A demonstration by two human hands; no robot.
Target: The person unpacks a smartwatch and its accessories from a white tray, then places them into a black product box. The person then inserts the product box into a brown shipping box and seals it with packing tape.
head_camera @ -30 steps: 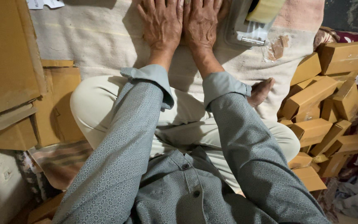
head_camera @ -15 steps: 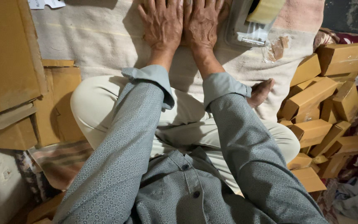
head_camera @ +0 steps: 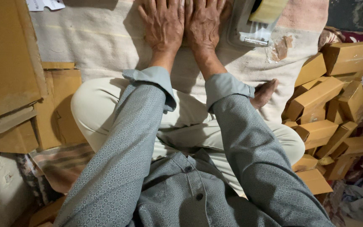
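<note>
One head-worn camera is looking steeply down from close above the seated person's lap, facing forward over grey patterned sleeves (head_camera: 122, 159) toward a cream woven cloth (head_camera: 101, 42); no second view exists.

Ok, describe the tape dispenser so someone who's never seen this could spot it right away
Start at the pale cloth spread in front of the seated person, where the left hand and right hand lie flat side by side. Just beyond the right hand, at the top edge, sits the tape dispenser. It is grey with a yellowish tape roll, unlike the brown cardboard boxes heaped nearby.
</note>
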